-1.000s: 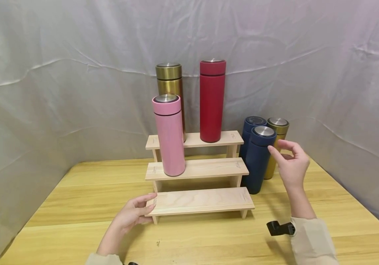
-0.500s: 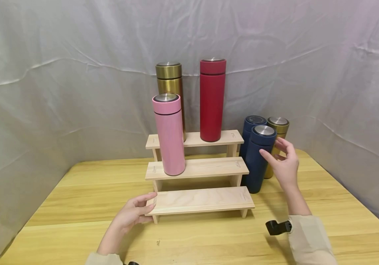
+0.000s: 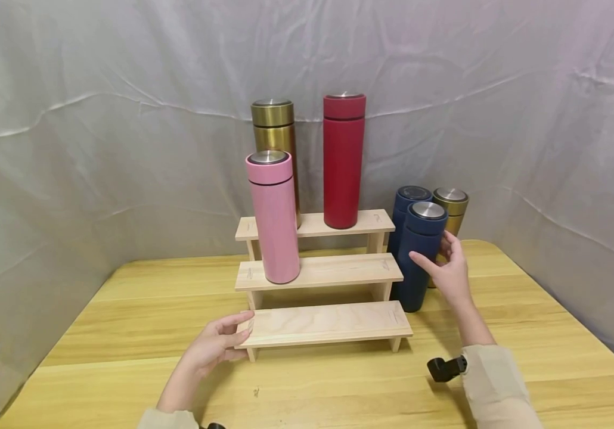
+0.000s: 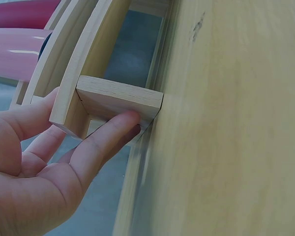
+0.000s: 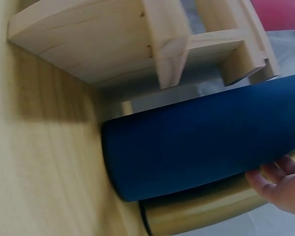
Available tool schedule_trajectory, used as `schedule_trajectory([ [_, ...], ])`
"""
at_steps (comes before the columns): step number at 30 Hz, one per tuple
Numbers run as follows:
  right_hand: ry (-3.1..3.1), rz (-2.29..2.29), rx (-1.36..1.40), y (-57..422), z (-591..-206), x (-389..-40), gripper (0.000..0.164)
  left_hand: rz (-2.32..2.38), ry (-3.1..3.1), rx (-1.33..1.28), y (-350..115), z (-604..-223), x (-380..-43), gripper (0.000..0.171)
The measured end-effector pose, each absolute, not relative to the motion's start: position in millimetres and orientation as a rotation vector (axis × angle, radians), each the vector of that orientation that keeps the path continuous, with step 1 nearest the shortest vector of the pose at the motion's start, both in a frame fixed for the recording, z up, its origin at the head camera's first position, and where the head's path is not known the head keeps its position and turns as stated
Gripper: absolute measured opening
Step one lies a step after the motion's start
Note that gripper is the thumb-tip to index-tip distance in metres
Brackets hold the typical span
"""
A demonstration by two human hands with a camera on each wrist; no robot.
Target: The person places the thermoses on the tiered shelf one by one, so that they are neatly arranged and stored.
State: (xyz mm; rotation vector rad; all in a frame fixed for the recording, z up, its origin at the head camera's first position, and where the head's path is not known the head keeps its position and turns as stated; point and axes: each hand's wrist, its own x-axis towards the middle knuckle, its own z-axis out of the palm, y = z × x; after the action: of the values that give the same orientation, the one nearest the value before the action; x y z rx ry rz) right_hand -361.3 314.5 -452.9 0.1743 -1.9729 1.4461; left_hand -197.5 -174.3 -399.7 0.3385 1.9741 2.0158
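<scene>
My left hand [image 3: 213,342] grips the left end of the lowest step of a three-step wooden display stand [image 3: 328,325]. In the left wrist view, fingertips [image 4: 128,118] press on the step's end support. At the stand's right, my right hand [image 3: 446,271] holds an upright navy thermos [image 3: 416,280] with a silver lid top, the thumb in front and fingers round its right side. The right wrist view shows the thermos [image 5: 201,142] with its base at the table. Another navy thermos [image 3: 399,229] and a gold thermos [image 3: 454,205] stand behind it, partly hidden.
A pink thermos [image 3: 275,232] stands on the middle step's left end. On the top step are a taller-looking gold thermos [image 3: 275,137] and a red thermos [image 3: 343,173]. A grey cloth [image 3: 178,149] hangs behind the wooden table [image 3: 151,310].
My right hand has moved left and slightly down from beside the front navy thermos, and its fingers have closed round it. The left hand has stayed on the stand.
</scene>
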Motion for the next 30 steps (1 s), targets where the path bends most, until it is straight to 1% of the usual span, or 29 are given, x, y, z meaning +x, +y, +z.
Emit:
schedule_trajectory([
  [7,-2.077,1.457,0.164,305.2,-453.6,-353.1,0.085,2.022,1.973,0.322,-173.6,-400.0,-197.7,0.052],
  [11,-2.127,1.483,0.205,298.8,-444.8,-341.2,0.085,2.021,1.975,0.318,-173.3,-399.3,-197.5,0.052],
  [15,-2.188,1.561,0.223,274.3,-402.6,-302.0,0.085,2.021,1.973,0.316,-173.1,-398.7,-197.1,0.052],
  [18,-2.252,1.572,0.187,255.4,-370.2,-274.0,0.084,2.020,1.973,0.319,-173.5,-398.6,-197.0,0.052],
  [21,-2.272,1.570,0.144,249.7,-361.2,-266.0,0.081,2.017,1.974,0.326,-173.9,-398.7,-197.1,0.052],
  [25,-2.224,1.521,0.153,254.2,-372.8,-274.6,0.080,2.014,1.976,0.328,-174.2,-398.9,-197.3,0.052],
  [30,-2.106,1.423,0.179,283.1,-425.8,-318.9,0.075,2.017,1.973,0.318,-173.9,-398.5,-197.4,0.051],
])
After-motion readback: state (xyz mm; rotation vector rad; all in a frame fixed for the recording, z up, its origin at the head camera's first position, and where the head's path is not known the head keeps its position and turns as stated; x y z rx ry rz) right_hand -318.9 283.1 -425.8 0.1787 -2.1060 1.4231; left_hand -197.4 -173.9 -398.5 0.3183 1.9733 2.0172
